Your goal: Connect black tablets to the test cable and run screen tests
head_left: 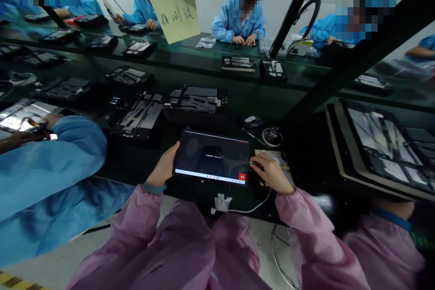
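Observation:
A tablet [212, 156] with a lit dark screen, a red square in one corner and a row of icons along the bottom is in front of me. My left hand [166, 163] grips its left edge, thumb up along the side. At the right edge, my right hand [272, 172] pinches a small cable plug against the tablet; whether it is fully seated I cannot tell. From that hand a white cable [253, 210] curves down to a piece of whitish tape [222, 202] at the bench's front edge.
Opened tablet units [195, 99] lie behind the tablet, with more [139, 115] to the left. Stacked trays [380, 145] stand at right. A tape roll [272, 136] sits nearby. A co-worker's blue sleeve [54, 163] reaches in from the left. A yellow note [176, 16] hangs above.

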A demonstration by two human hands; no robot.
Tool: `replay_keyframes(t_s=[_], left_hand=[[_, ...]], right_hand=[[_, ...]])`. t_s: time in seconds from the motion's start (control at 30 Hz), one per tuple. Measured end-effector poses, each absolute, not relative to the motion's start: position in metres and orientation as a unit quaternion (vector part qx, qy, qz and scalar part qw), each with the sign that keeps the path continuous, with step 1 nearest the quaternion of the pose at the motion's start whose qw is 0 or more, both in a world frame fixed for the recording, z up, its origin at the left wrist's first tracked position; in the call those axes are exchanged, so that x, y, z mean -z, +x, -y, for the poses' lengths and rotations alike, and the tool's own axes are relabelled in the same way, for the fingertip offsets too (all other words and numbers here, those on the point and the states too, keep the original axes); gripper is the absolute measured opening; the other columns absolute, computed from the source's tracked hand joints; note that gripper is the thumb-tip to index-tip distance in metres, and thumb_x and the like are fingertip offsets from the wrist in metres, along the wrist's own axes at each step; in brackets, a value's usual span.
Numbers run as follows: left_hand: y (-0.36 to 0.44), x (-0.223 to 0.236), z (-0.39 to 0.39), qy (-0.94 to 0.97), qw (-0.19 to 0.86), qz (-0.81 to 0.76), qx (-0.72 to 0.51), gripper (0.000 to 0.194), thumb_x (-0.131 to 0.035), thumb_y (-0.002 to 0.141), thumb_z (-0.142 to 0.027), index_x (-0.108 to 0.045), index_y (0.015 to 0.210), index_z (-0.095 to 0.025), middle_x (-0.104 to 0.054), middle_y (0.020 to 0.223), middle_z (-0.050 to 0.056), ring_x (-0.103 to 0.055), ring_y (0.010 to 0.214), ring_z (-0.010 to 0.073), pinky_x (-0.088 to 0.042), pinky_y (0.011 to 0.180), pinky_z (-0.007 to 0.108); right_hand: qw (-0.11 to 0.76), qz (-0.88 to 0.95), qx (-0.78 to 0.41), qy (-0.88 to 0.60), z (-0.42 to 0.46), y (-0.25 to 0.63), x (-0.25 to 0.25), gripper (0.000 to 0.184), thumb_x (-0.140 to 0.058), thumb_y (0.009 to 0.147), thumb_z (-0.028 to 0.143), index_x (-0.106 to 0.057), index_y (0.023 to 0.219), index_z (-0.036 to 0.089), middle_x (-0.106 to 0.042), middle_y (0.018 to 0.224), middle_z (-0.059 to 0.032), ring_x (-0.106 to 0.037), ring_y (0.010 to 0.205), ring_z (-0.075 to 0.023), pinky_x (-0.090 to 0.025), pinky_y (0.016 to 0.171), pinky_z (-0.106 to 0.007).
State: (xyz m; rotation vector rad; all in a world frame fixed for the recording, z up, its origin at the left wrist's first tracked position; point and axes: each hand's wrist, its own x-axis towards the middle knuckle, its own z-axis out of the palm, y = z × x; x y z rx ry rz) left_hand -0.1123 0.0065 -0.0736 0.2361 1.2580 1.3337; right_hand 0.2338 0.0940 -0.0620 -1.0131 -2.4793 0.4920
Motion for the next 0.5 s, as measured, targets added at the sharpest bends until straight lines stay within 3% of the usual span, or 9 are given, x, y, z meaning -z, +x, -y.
replay_keyframes(t_s=[0.5], left_hand=[[-0.107, 0.087, -0.004, 0.116, 0.539, -0.561, -0.618, 0.041, -0.073, 0.076, -0.043, -0.069, 0.108, -0.017, -0.073, 0.106, 0.008, -0.066, 0.106, 0.0264, -0.054, 0.089, 0.034]], right_hand=[[0.204, 0.893, -0.154, -0.37, -0.09, 0.23, 0.063, 0.012, -0.055, 0.091, 0.023, -0.066, 0.093, 0.02, -0.067, 0.09, -0.0078, -0.061, 0.086, -0.0229, -0.052, 0.078, -0.039]])
